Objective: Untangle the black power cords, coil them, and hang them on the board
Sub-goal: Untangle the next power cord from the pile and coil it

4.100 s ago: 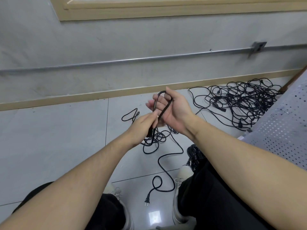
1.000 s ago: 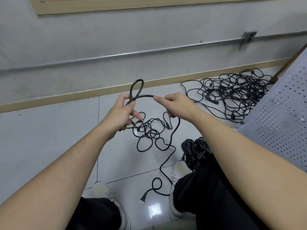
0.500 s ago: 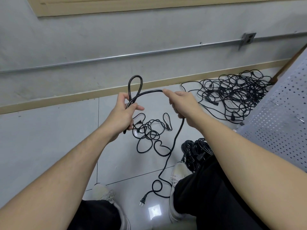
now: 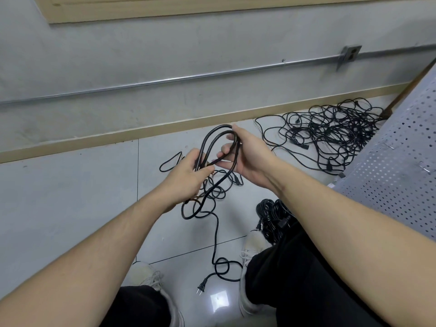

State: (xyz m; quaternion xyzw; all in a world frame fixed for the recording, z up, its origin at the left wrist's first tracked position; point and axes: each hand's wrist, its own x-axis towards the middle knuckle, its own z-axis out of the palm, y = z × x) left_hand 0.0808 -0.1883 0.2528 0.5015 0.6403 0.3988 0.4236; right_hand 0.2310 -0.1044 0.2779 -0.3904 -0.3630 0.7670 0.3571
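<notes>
Since half a second ago I see that my two hands have come closer together, and the single loop of cord that stood up from my left fist now has a second loop laid beside it. My left hand (image 4: 188, 175) has its fingers curled tight around the black power cord (image 4: 213, 147), gripping the base of the two loops. Below this hand the rest of the cord hangs down to the tiled floor (image 4: 70, 197), makes some loose curls there, and ends at the plug (image 4: 201, 286) lying between my two shoes. My right hand (image 4: 247, 156) holds the top of the loops, the thumb over the cord and the fingers curled behind it. Lower, beside my right knee, a bundle of coiled cords (image 4: 273, 215) lies on the floor. Further right, a big tangle of cords (image 4: 330, 135) lies near the baseboard, just beside the perforated board (image 4: 401, 161) at the right edge.
</notes>
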